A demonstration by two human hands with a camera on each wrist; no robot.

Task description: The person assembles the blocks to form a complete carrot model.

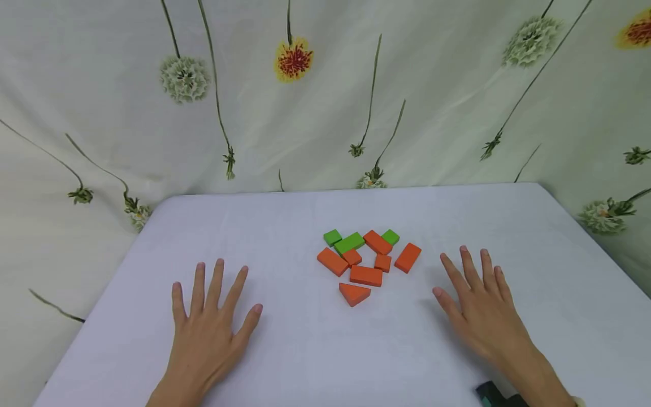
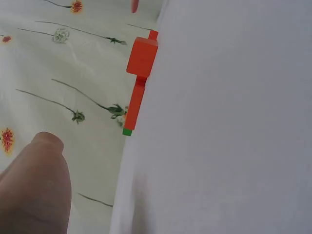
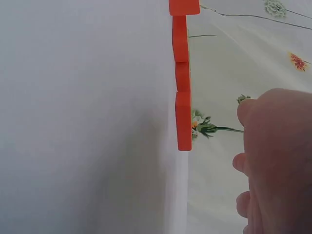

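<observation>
Between my two hands, a loose cluster of orange and green wooden-looking blocks lies on the table. An orange triangular block [image 1: 354, 294] is closest to me, with an orange rectangular block [image 1: 366, 276] just behind it. Green blocks [image 1: 349, 243] sit along the far side of the cluster. To the left, my left hand [image 1: 208, 319] is spread with straight fingers and holds nothing. My right hand [image 1: 483, 311], fingers also extended, is right of the cluster, nearest an orange block [image 1: 408, 258]. Each wrist view shows blocks edge-on, with the left thumb [image 2: 39, 185] apart from them.
The table [image 1: 295, 350] has a white cover. Behind it hangs a pale cloth [image 1: 325, 113] printed with flowers. A small black device [image 1: 490, 393] shows at the right forearm near the bottom edge.
</observation>
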